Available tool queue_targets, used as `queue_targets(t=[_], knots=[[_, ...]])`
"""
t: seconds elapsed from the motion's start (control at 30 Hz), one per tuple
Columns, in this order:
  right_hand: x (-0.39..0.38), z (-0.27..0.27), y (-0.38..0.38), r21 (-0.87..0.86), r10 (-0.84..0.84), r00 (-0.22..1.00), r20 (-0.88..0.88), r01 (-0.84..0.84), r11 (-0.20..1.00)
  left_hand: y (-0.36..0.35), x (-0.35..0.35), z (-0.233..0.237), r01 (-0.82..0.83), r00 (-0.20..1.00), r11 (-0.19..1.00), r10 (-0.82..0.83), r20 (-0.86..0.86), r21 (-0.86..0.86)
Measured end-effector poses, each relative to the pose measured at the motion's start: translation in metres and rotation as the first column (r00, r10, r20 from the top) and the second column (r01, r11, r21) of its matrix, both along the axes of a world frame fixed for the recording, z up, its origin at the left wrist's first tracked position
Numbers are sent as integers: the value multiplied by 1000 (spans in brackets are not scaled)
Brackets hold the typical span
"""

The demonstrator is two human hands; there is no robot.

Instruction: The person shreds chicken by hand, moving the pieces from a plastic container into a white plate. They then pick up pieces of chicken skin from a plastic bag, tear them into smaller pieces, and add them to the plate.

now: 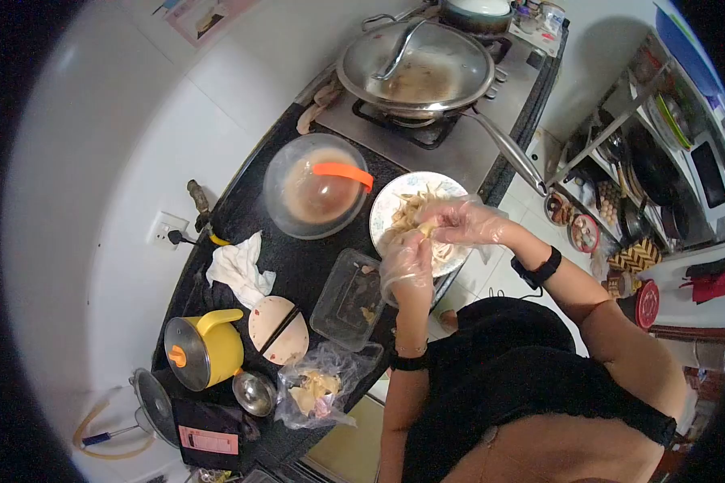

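Both hands wear clear plastic gloves and meet above a white patterned plate point(383, 211) that holds pale shredded food point(411, 208). My left hand point(408, 262) is over the plate's near left side, its fingertips pinched on a small yellowish piece of food point(427, 229). My right hand point(463, 221) comes in from the right, with its fingers closed on the same piece. Beside the plate lies a clear plastic container point(346, 299) with a few scraps in it. A clear plastic bag point(318, 386) with yellowish scraps sits lower on the dark counter.
A lidded pan point(415, 68) sits on the stove, its handle point(503, 149) pointing right. Left of the plate is a bowl point(314, 197) with an orange handle. A white cloth point(240, 270), yellow pot point(221, 350), small plate with chopsticks point(275, 338) and ladle point(254, 393) are lower left.
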State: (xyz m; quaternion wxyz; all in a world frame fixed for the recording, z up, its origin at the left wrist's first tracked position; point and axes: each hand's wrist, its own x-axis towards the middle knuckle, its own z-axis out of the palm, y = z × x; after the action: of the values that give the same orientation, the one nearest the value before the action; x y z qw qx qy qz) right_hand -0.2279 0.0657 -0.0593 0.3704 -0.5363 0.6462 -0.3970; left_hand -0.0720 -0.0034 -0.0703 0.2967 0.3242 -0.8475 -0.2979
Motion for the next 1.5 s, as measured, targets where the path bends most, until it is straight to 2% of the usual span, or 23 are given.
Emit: queue_targets(t=[0.03, 0.1, 0.13, 0.2, 0.33, 0.4, 0.43, 0.5, 0.63, 0.7, 0.73, 0.77, 0.8, 0.93, 1.0, 1.03, 1.1, 1.23, 1.3, 1.33, 1.4, 1.43, 1.5], knots=[[0, 1, 1, 0, -3, 1000, 1, 3, 1000, -2, -1, 0, 3, 1000, 1000, -3, 1, 0], [1, 10, 0, -74, -2, 977, -214, -15, 997, -5, -3, 0, 81, 997, 991, -81, 9, -106], [2, 15, -1, -74, -2, 977, -213, -14, 997, -4, -4, 1, 81, 997, 991, -81, 10, -105], [4, 23, -3, -6, 25, 934, -358, -29, 1000, -1, -6, 1, 8, 997, 998, -13, -76, -70], [2, 6, -5, -26, 7, 925, -381, -18, 1000, -1, -8, -14, -5, 996, 993, 16, -92, 119], [0, -12, -5, -183, -115, 992, 55, 123, 975, -1, -7, -17, 71, 950, 874, 87, -299, 480], [-1, -11, -3, -184, -115, 992, 56, 123, 975, -2, -7, -16, 70, 951, 875, 87, -298, 479], [-2, -3, 1, 132, -170, 829, 532, 118, 984, -5, -7, -13, 254, 900, 607, 135, -414, 753], [-2, -10, 4, 163, -185, 765, 616, 106, 981, -5, -7, -15, 307, 870, 668, 91, -484, 678], [-1, -8, 4, 55, -110, 867, 486, 96, 994, -6, -7, -13, 256, 911, 771, 9, -412, 583], [-2, -7, 3, 56, -112, 866, 486, 98, 994, -7, -6, -15, 257, 911, 770, 8, -411, 584], [-5, -5, 2, 5, -57, 975, 214, 57, 998, -7, -6, -18, 200, 947, 879, -60, -315, 433], [-6, -3, 1, -31, -6, 997, -79, 4, 1000, -7, -6, -16, 158, 973, 953, -106, -205, 257], [2, -2, 2, -22, -98, 992, 83, 100, 995, -4, -7, -15, 153, 966, 975, -114, -233, 158], [5, -4, 2, 61, -227, 941, 250, 218, 974, -8, -10, -29, 264, 893, 901, -93, -440, 344], [6, -7, 3, 60, -227, 941, 250, 219, 974, -7, -11, -28, 264, 893, 901, -94, -440, 344], [7, -11, 3, 44, -251, 866, 432, 258, 965, -4, -11, -21, 318, 877, 719, 25, -480, 618], [12, -12, 1, 65, -313, 800, 513, 327, 943, -4, -10, -22, 354, 848, 733, 11, -530, 581], [11, -18, -1, -116, -341, 858, 384, 411, 904, 0, -6, -16, 241, 859, 752, 129, -496, 613], [8, -17, 0, -115, -341, 858, 384, 411, 904, -1, -6, -12, 241, 859, 751, 129, -495, 614], [-5, -12, 6, 43, -492, 825, 277, 501, 864, -7, -2, -4, 8, 849, 674, 386, -362, 738], [-11, -13, 8, 47, -492, 825, 278, 500, 865, -10, 1, -5, 6, 849, 672, 388, -358, 740], [-19, -11, 9, -84, -466, 877, -120, 458, 885, -13, 9, -6, 25, 855, 749, 328, -402, 662]])
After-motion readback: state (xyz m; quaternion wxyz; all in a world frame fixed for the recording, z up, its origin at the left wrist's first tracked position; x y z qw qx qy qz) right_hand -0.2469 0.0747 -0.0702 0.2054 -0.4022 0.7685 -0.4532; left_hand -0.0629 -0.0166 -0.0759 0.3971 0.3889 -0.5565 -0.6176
